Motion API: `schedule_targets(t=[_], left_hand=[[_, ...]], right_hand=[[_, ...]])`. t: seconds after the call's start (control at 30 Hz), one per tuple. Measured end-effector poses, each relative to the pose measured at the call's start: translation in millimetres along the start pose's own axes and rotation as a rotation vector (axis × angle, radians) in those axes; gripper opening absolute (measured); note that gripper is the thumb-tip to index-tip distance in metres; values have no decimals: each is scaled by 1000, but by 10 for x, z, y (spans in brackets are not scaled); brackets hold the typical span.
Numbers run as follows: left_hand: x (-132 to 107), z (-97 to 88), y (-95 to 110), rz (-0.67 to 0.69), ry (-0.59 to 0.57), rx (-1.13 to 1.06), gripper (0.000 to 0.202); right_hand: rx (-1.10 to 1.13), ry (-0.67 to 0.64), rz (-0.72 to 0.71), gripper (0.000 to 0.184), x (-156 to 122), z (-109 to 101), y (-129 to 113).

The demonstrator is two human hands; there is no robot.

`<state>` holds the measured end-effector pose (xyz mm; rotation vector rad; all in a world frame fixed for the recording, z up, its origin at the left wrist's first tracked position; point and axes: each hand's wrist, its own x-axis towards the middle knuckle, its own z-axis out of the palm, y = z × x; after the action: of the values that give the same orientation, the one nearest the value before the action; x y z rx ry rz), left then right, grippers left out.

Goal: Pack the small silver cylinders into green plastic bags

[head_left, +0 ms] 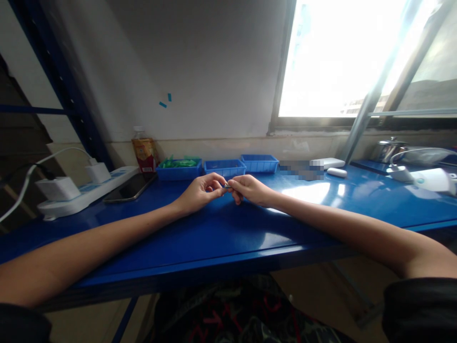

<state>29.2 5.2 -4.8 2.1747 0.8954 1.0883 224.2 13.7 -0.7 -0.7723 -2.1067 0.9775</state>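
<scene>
My left hand (200, 192) and my right hand (249, 188) meet fingertip to fingertip above the middle of the blue table (221, 233). Both pinch a small part (226, 186) with a metallic glint, mostly covered by the fingers; its kind I cannot make out. Just behind the hands stands a blue bin (224, 166). Left of it, another blue bin (179, 172) holds several green pieces (180, 163). A third blue bin (259, 164) is farther back to the right.
A dark phone (131, 187) lies beside a white power strip (85, 193) with plugs and cables on the left. A bottle and carton (144, 151) stand by the wall. At right are a white case (336, 172), a white device (428, 181) and a metal pot (389, 150).
</scene>
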Motion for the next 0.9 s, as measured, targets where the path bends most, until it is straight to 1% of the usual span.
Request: schedule_targets(t=[0.53,0.67,0.9], left_hand=[[-19,16,112,-3,12,66,26],[-19,16,110,1,36,108,26],[-30,24,93,10,29,103,28]], right_hand=[[-77,18,-9,34,-1,9,-1],[-80,16,-18,35,3,10,17],[-106,25,-19,40,-4,6,-10]])
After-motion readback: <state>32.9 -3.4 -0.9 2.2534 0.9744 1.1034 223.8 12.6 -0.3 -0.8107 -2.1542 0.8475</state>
